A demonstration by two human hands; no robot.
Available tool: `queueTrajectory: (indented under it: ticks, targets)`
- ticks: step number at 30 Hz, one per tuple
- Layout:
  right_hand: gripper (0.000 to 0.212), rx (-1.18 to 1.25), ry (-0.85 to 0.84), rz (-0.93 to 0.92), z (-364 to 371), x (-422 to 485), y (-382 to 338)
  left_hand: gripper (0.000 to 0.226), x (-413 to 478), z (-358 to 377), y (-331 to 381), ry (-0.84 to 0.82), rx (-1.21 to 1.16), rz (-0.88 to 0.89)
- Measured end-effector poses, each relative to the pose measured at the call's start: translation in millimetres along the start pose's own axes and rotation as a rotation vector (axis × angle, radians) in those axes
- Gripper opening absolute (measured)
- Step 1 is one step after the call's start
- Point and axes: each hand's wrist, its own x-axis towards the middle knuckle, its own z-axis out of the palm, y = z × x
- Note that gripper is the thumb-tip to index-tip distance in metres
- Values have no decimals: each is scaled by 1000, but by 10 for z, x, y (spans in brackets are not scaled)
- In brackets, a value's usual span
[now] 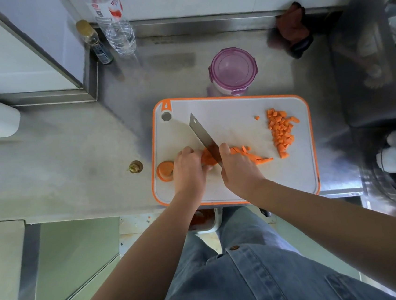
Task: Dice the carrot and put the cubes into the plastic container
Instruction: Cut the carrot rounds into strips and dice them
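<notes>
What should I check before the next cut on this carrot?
1. Grip on the knife: ok, the right hand is curled round its handle.
2. Carrot piece steadied: ok, the left hand holds it down on the cutting board.
3. Left fingertips clear of the blade: cannot tell, the hand hides them and the blade is right beside it.
4. Room for new pieces: ok, the carrot cubes are piled apart at the board's right.
5. Plastic container ready for cubes: not ok, its purple lid looks on.
</notes>
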Motion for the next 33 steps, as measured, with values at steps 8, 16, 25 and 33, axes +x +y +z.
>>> queueTrajectory:
  ticks: [8,16,25,33]
  targets:
    - [36,-47,17,-6,54,-35,-22,24,-10,-10,25,-4,17,-22]
    - [19,27,89,-50,-75,-70,54,27,-33,9,31,34,44,-26]
    - [21,30,24,-48,-50,-67,-4,21,-42,35,29,40,39,-33]
    - [35,6,-7,7,20,-31,-57,15,-16,79,0,41,25,-34]
